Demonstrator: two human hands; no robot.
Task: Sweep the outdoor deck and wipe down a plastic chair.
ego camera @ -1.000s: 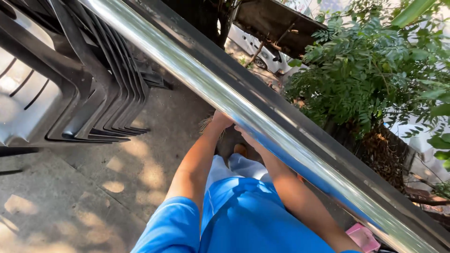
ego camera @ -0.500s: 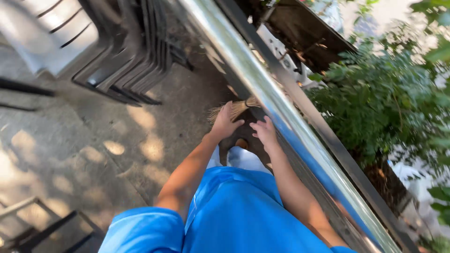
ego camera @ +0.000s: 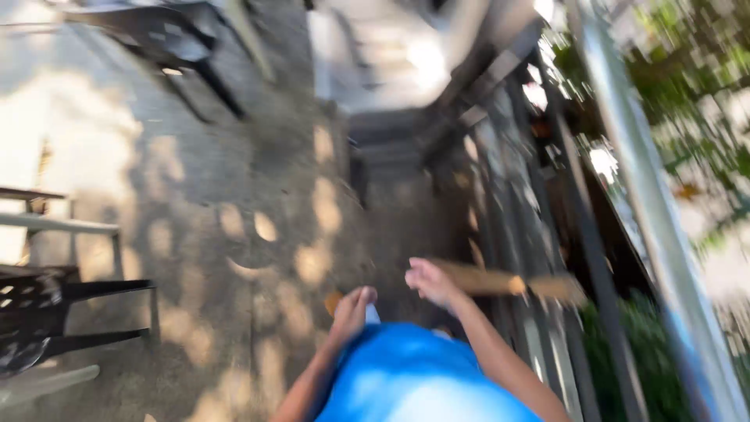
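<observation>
Both hands parted, off dark thing | right hand [ego camera: 431,283] fingers grip brown stick [ego camera: 500,283] | left hand [ego camera: 353,306] fingers unclear

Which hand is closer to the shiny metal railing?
The right hand. It is out toward the railing on the person's right and seems to hold a blurred brown stick-like thing. The left hand hangs lower, over the paved ground, farther from the railing.

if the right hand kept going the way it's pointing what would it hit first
The right hand points up-frame and slightly left, along the paved ground. The picture is blurred, but that line looks free as far as the dark step-like block ahead. The brown stick it seems to hold juts right toward the railing, not forward.
</observation>
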